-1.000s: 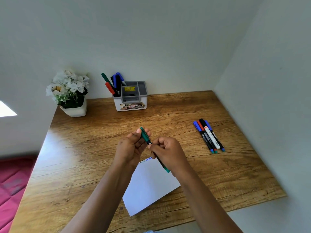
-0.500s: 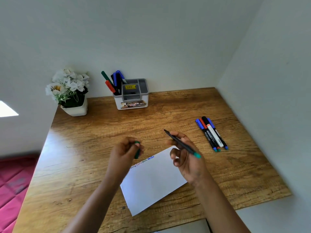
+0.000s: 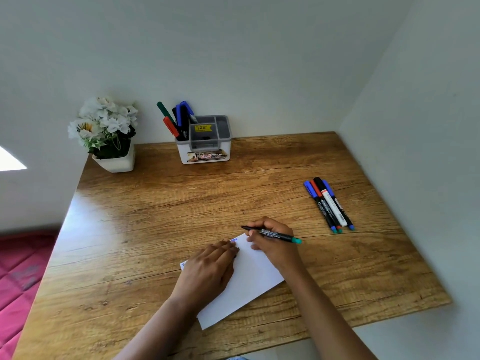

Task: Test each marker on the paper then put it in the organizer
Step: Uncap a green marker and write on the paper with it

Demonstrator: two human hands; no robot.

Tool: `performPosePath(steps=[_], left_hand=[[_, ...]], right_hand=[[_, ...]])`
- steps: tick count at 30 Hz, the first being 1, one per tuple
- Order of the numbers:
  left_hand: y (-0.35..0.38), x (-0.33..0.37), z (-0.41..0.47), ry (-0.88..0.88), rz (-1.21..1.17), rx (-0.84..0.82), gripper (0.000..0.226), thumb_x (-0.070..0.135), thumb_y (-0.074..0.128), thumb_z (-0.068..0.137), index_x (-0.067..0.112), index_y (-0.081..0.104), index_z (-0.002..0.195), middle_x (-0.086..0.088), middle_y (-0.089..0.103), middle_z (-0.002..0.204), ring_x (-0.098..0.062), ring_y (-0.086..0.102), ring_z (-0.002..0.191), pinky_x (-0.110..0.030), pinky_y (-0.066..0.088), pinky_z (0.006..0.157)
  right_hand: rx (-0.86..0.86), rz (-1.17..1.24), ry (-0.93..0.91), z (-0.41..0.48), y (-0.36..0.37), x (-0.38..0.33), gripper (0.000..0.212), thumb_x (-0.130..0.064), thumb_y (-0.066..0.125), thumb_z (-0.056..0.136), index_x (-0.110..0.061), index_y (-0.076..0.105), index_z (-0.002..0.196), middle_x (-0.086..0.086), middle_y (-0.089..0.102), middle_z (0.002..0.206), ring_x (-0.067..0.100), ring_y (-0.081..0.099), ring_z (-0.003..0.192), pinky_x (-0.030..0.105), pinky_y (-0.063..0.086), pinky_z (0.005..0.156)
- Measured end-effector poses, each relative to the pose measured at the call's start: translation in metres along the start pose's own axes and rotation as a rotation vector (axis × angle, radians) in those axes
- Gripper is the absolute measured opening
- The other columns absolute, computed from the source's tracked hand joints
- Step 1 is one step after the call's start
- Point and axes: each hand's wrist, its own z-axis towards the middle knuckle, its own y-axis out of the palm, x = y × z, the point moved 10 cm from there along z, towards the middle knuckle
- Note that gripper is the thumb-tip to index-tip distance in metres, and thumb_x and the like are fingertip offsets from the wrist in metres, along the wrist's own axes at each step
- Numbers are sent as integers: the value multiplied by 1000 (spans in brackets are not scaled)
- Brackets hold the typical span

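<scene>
Fingers (image 3: 255,226) of right hand (image 3: 274,249): pinching marker (image 3: 279,235), centre frame, by paper's (image 3: 255,278) top corner; axis near-horizontal, tip left, green end right. Barrel print illegible. Left hand (image 3: 207,271): fingers together, flat on paper; earlier raised clear of it. Organizer (image 3: 205,152), upper centre: yellow sticker (image 3: 203,128) reads "45.00".

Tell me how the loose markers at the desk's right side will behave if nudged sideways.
The loose markers are slim round barrels lying flat on the desk, so a sideways nudge would probably roll them. Packed side by side, one likely pushes the rest. They look light and stiff.
</scene>
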Motion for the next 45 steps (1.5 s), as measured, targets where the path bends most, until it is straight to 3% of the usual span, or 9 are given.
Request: performPosePath(steps=[4, 9, 14, 22, 34, 39, 43, 45], left_hand=[[1, -2, 0, -1, -22, 13, 35, 28, 45, 88, 13, 72, 106, 0, 70, 111, -18, 65, 105, -27, 52, 82], [3, -2, 0, 1, -35, -4, 35, 29, 46, 89, 14, 72, 106, 1, 70, 113, -17, 64, 107, -27, 50, 87], [8, -4, -1, 1, -74, -19, 35, 28, 45, 91, 12, 70, 110, -2, 68, 117, -18, 61, 113, -30, 50, 91], [9, -6, -2, -6, -88, -17, 37, 28, 44, 92, 11, 70, 111, -3, 67, 118, -20, 61, 113, -32, 51, 91], [7, -4, -1, 1, -64, -2, 37, 29, 44, 90, 12, 71, 110, -2, 67, 118, -18, 61, 113, -29, 48, 91], [8, -5, -1, 0, -66, -9, 37, 29, 44, 91, 12, 70, 111, -2, 67, 119, -18, 60, 114, -30, 49, 91], [9, -5, -2, 2, -76, -15, 37, 29, 44, 91, 11, 70, 112, -3, 66, 120, -19, 60, 115, -32, 51, 91], [9, -6, -2, 0, -80, -17, 37, 29, 44, 92, 11, 69, 112, -3, 66, 120, -20, 60, 115, -33, 51, 90]], right_hand=[[-43, -185, -87, 3, 8, 4, 6, -4, 68, 79, -10, 66, 80, -4, 68, 79, 10, 65, 73, 40, 60, 63], [-85, -261, -122, 7, 16, 4, 6, -10, 67, 75, -15, 63, 74, -15, 62, 66, 4, 58, 60, 35, 52, 59], [-64, -247, -74, 7, 15, 10, 9, -10, 67, 77, -18, 64, 75, -19, 64, 68, 4, 60, 63, 43, 56, 61], [-70, -228, -28, 7, 15, 10, 10, -6, 66, 79, -16, 65, 76, -9, 63, 67, 4, 60, 62, 46, 58, 64], [-48, -180, -26, 8, 12, 10, 13, -3, 66, 81, -16, 64, 77, -4, 64, 73, 5, 63, 66, 33, 60, 61], [-69, -228, -41, 10, 14, 11, 12, -6, 67, 80, -17, 65, 76, -7, 65, 70, 21, 66, 70, 46, 58, 65], [-65, -245, -52, 10, 14, 12, 9, -5, 66, 78, -13, 65, 76, -7, 63, 68, 13, 62, 64, 45, 58, 61], [-41, -193, -40, 10, 11, 13, 11, -2, 66, 80, -12, 64, 77, -4, 64, 71, 8, 62, 64, 36, 59, 58]])
